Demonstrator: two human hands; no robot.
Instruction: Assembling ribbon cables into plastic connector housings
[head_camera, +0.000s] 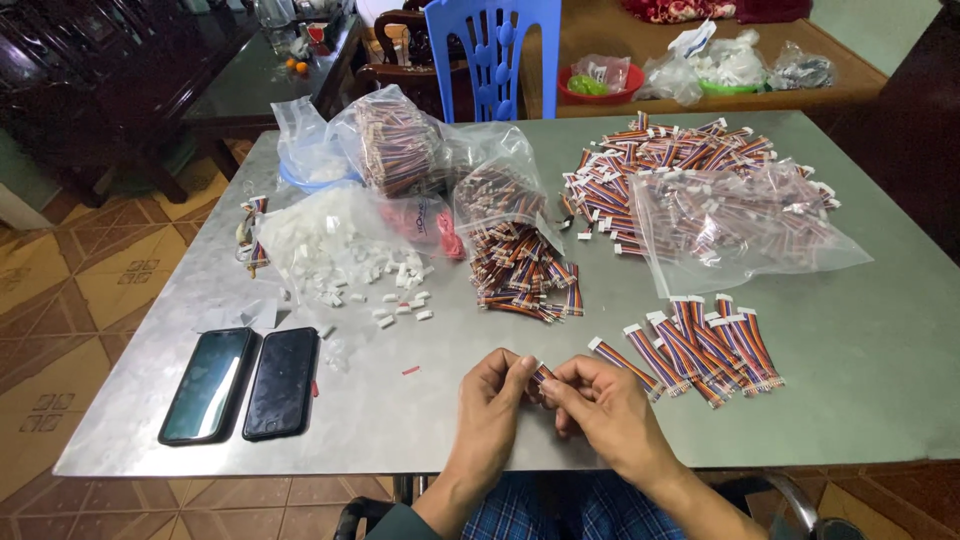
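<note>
A short striped multicoloured ribbon cable (541, 375) is pinched between the fingertips of both hands, left hand (497, 398) and right hand (598, 402), near the grey metal surface's (880, 370) front edge; finished white-tipped cables (705, 345) lie just right, two black phones (245, 383) well left

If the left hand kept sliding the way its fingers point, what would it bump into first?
The left hand points up and right, so it would first meet the small striped wire piece pinched between both hands, then the right hand right behind it. They already look as if they touch.
</note>
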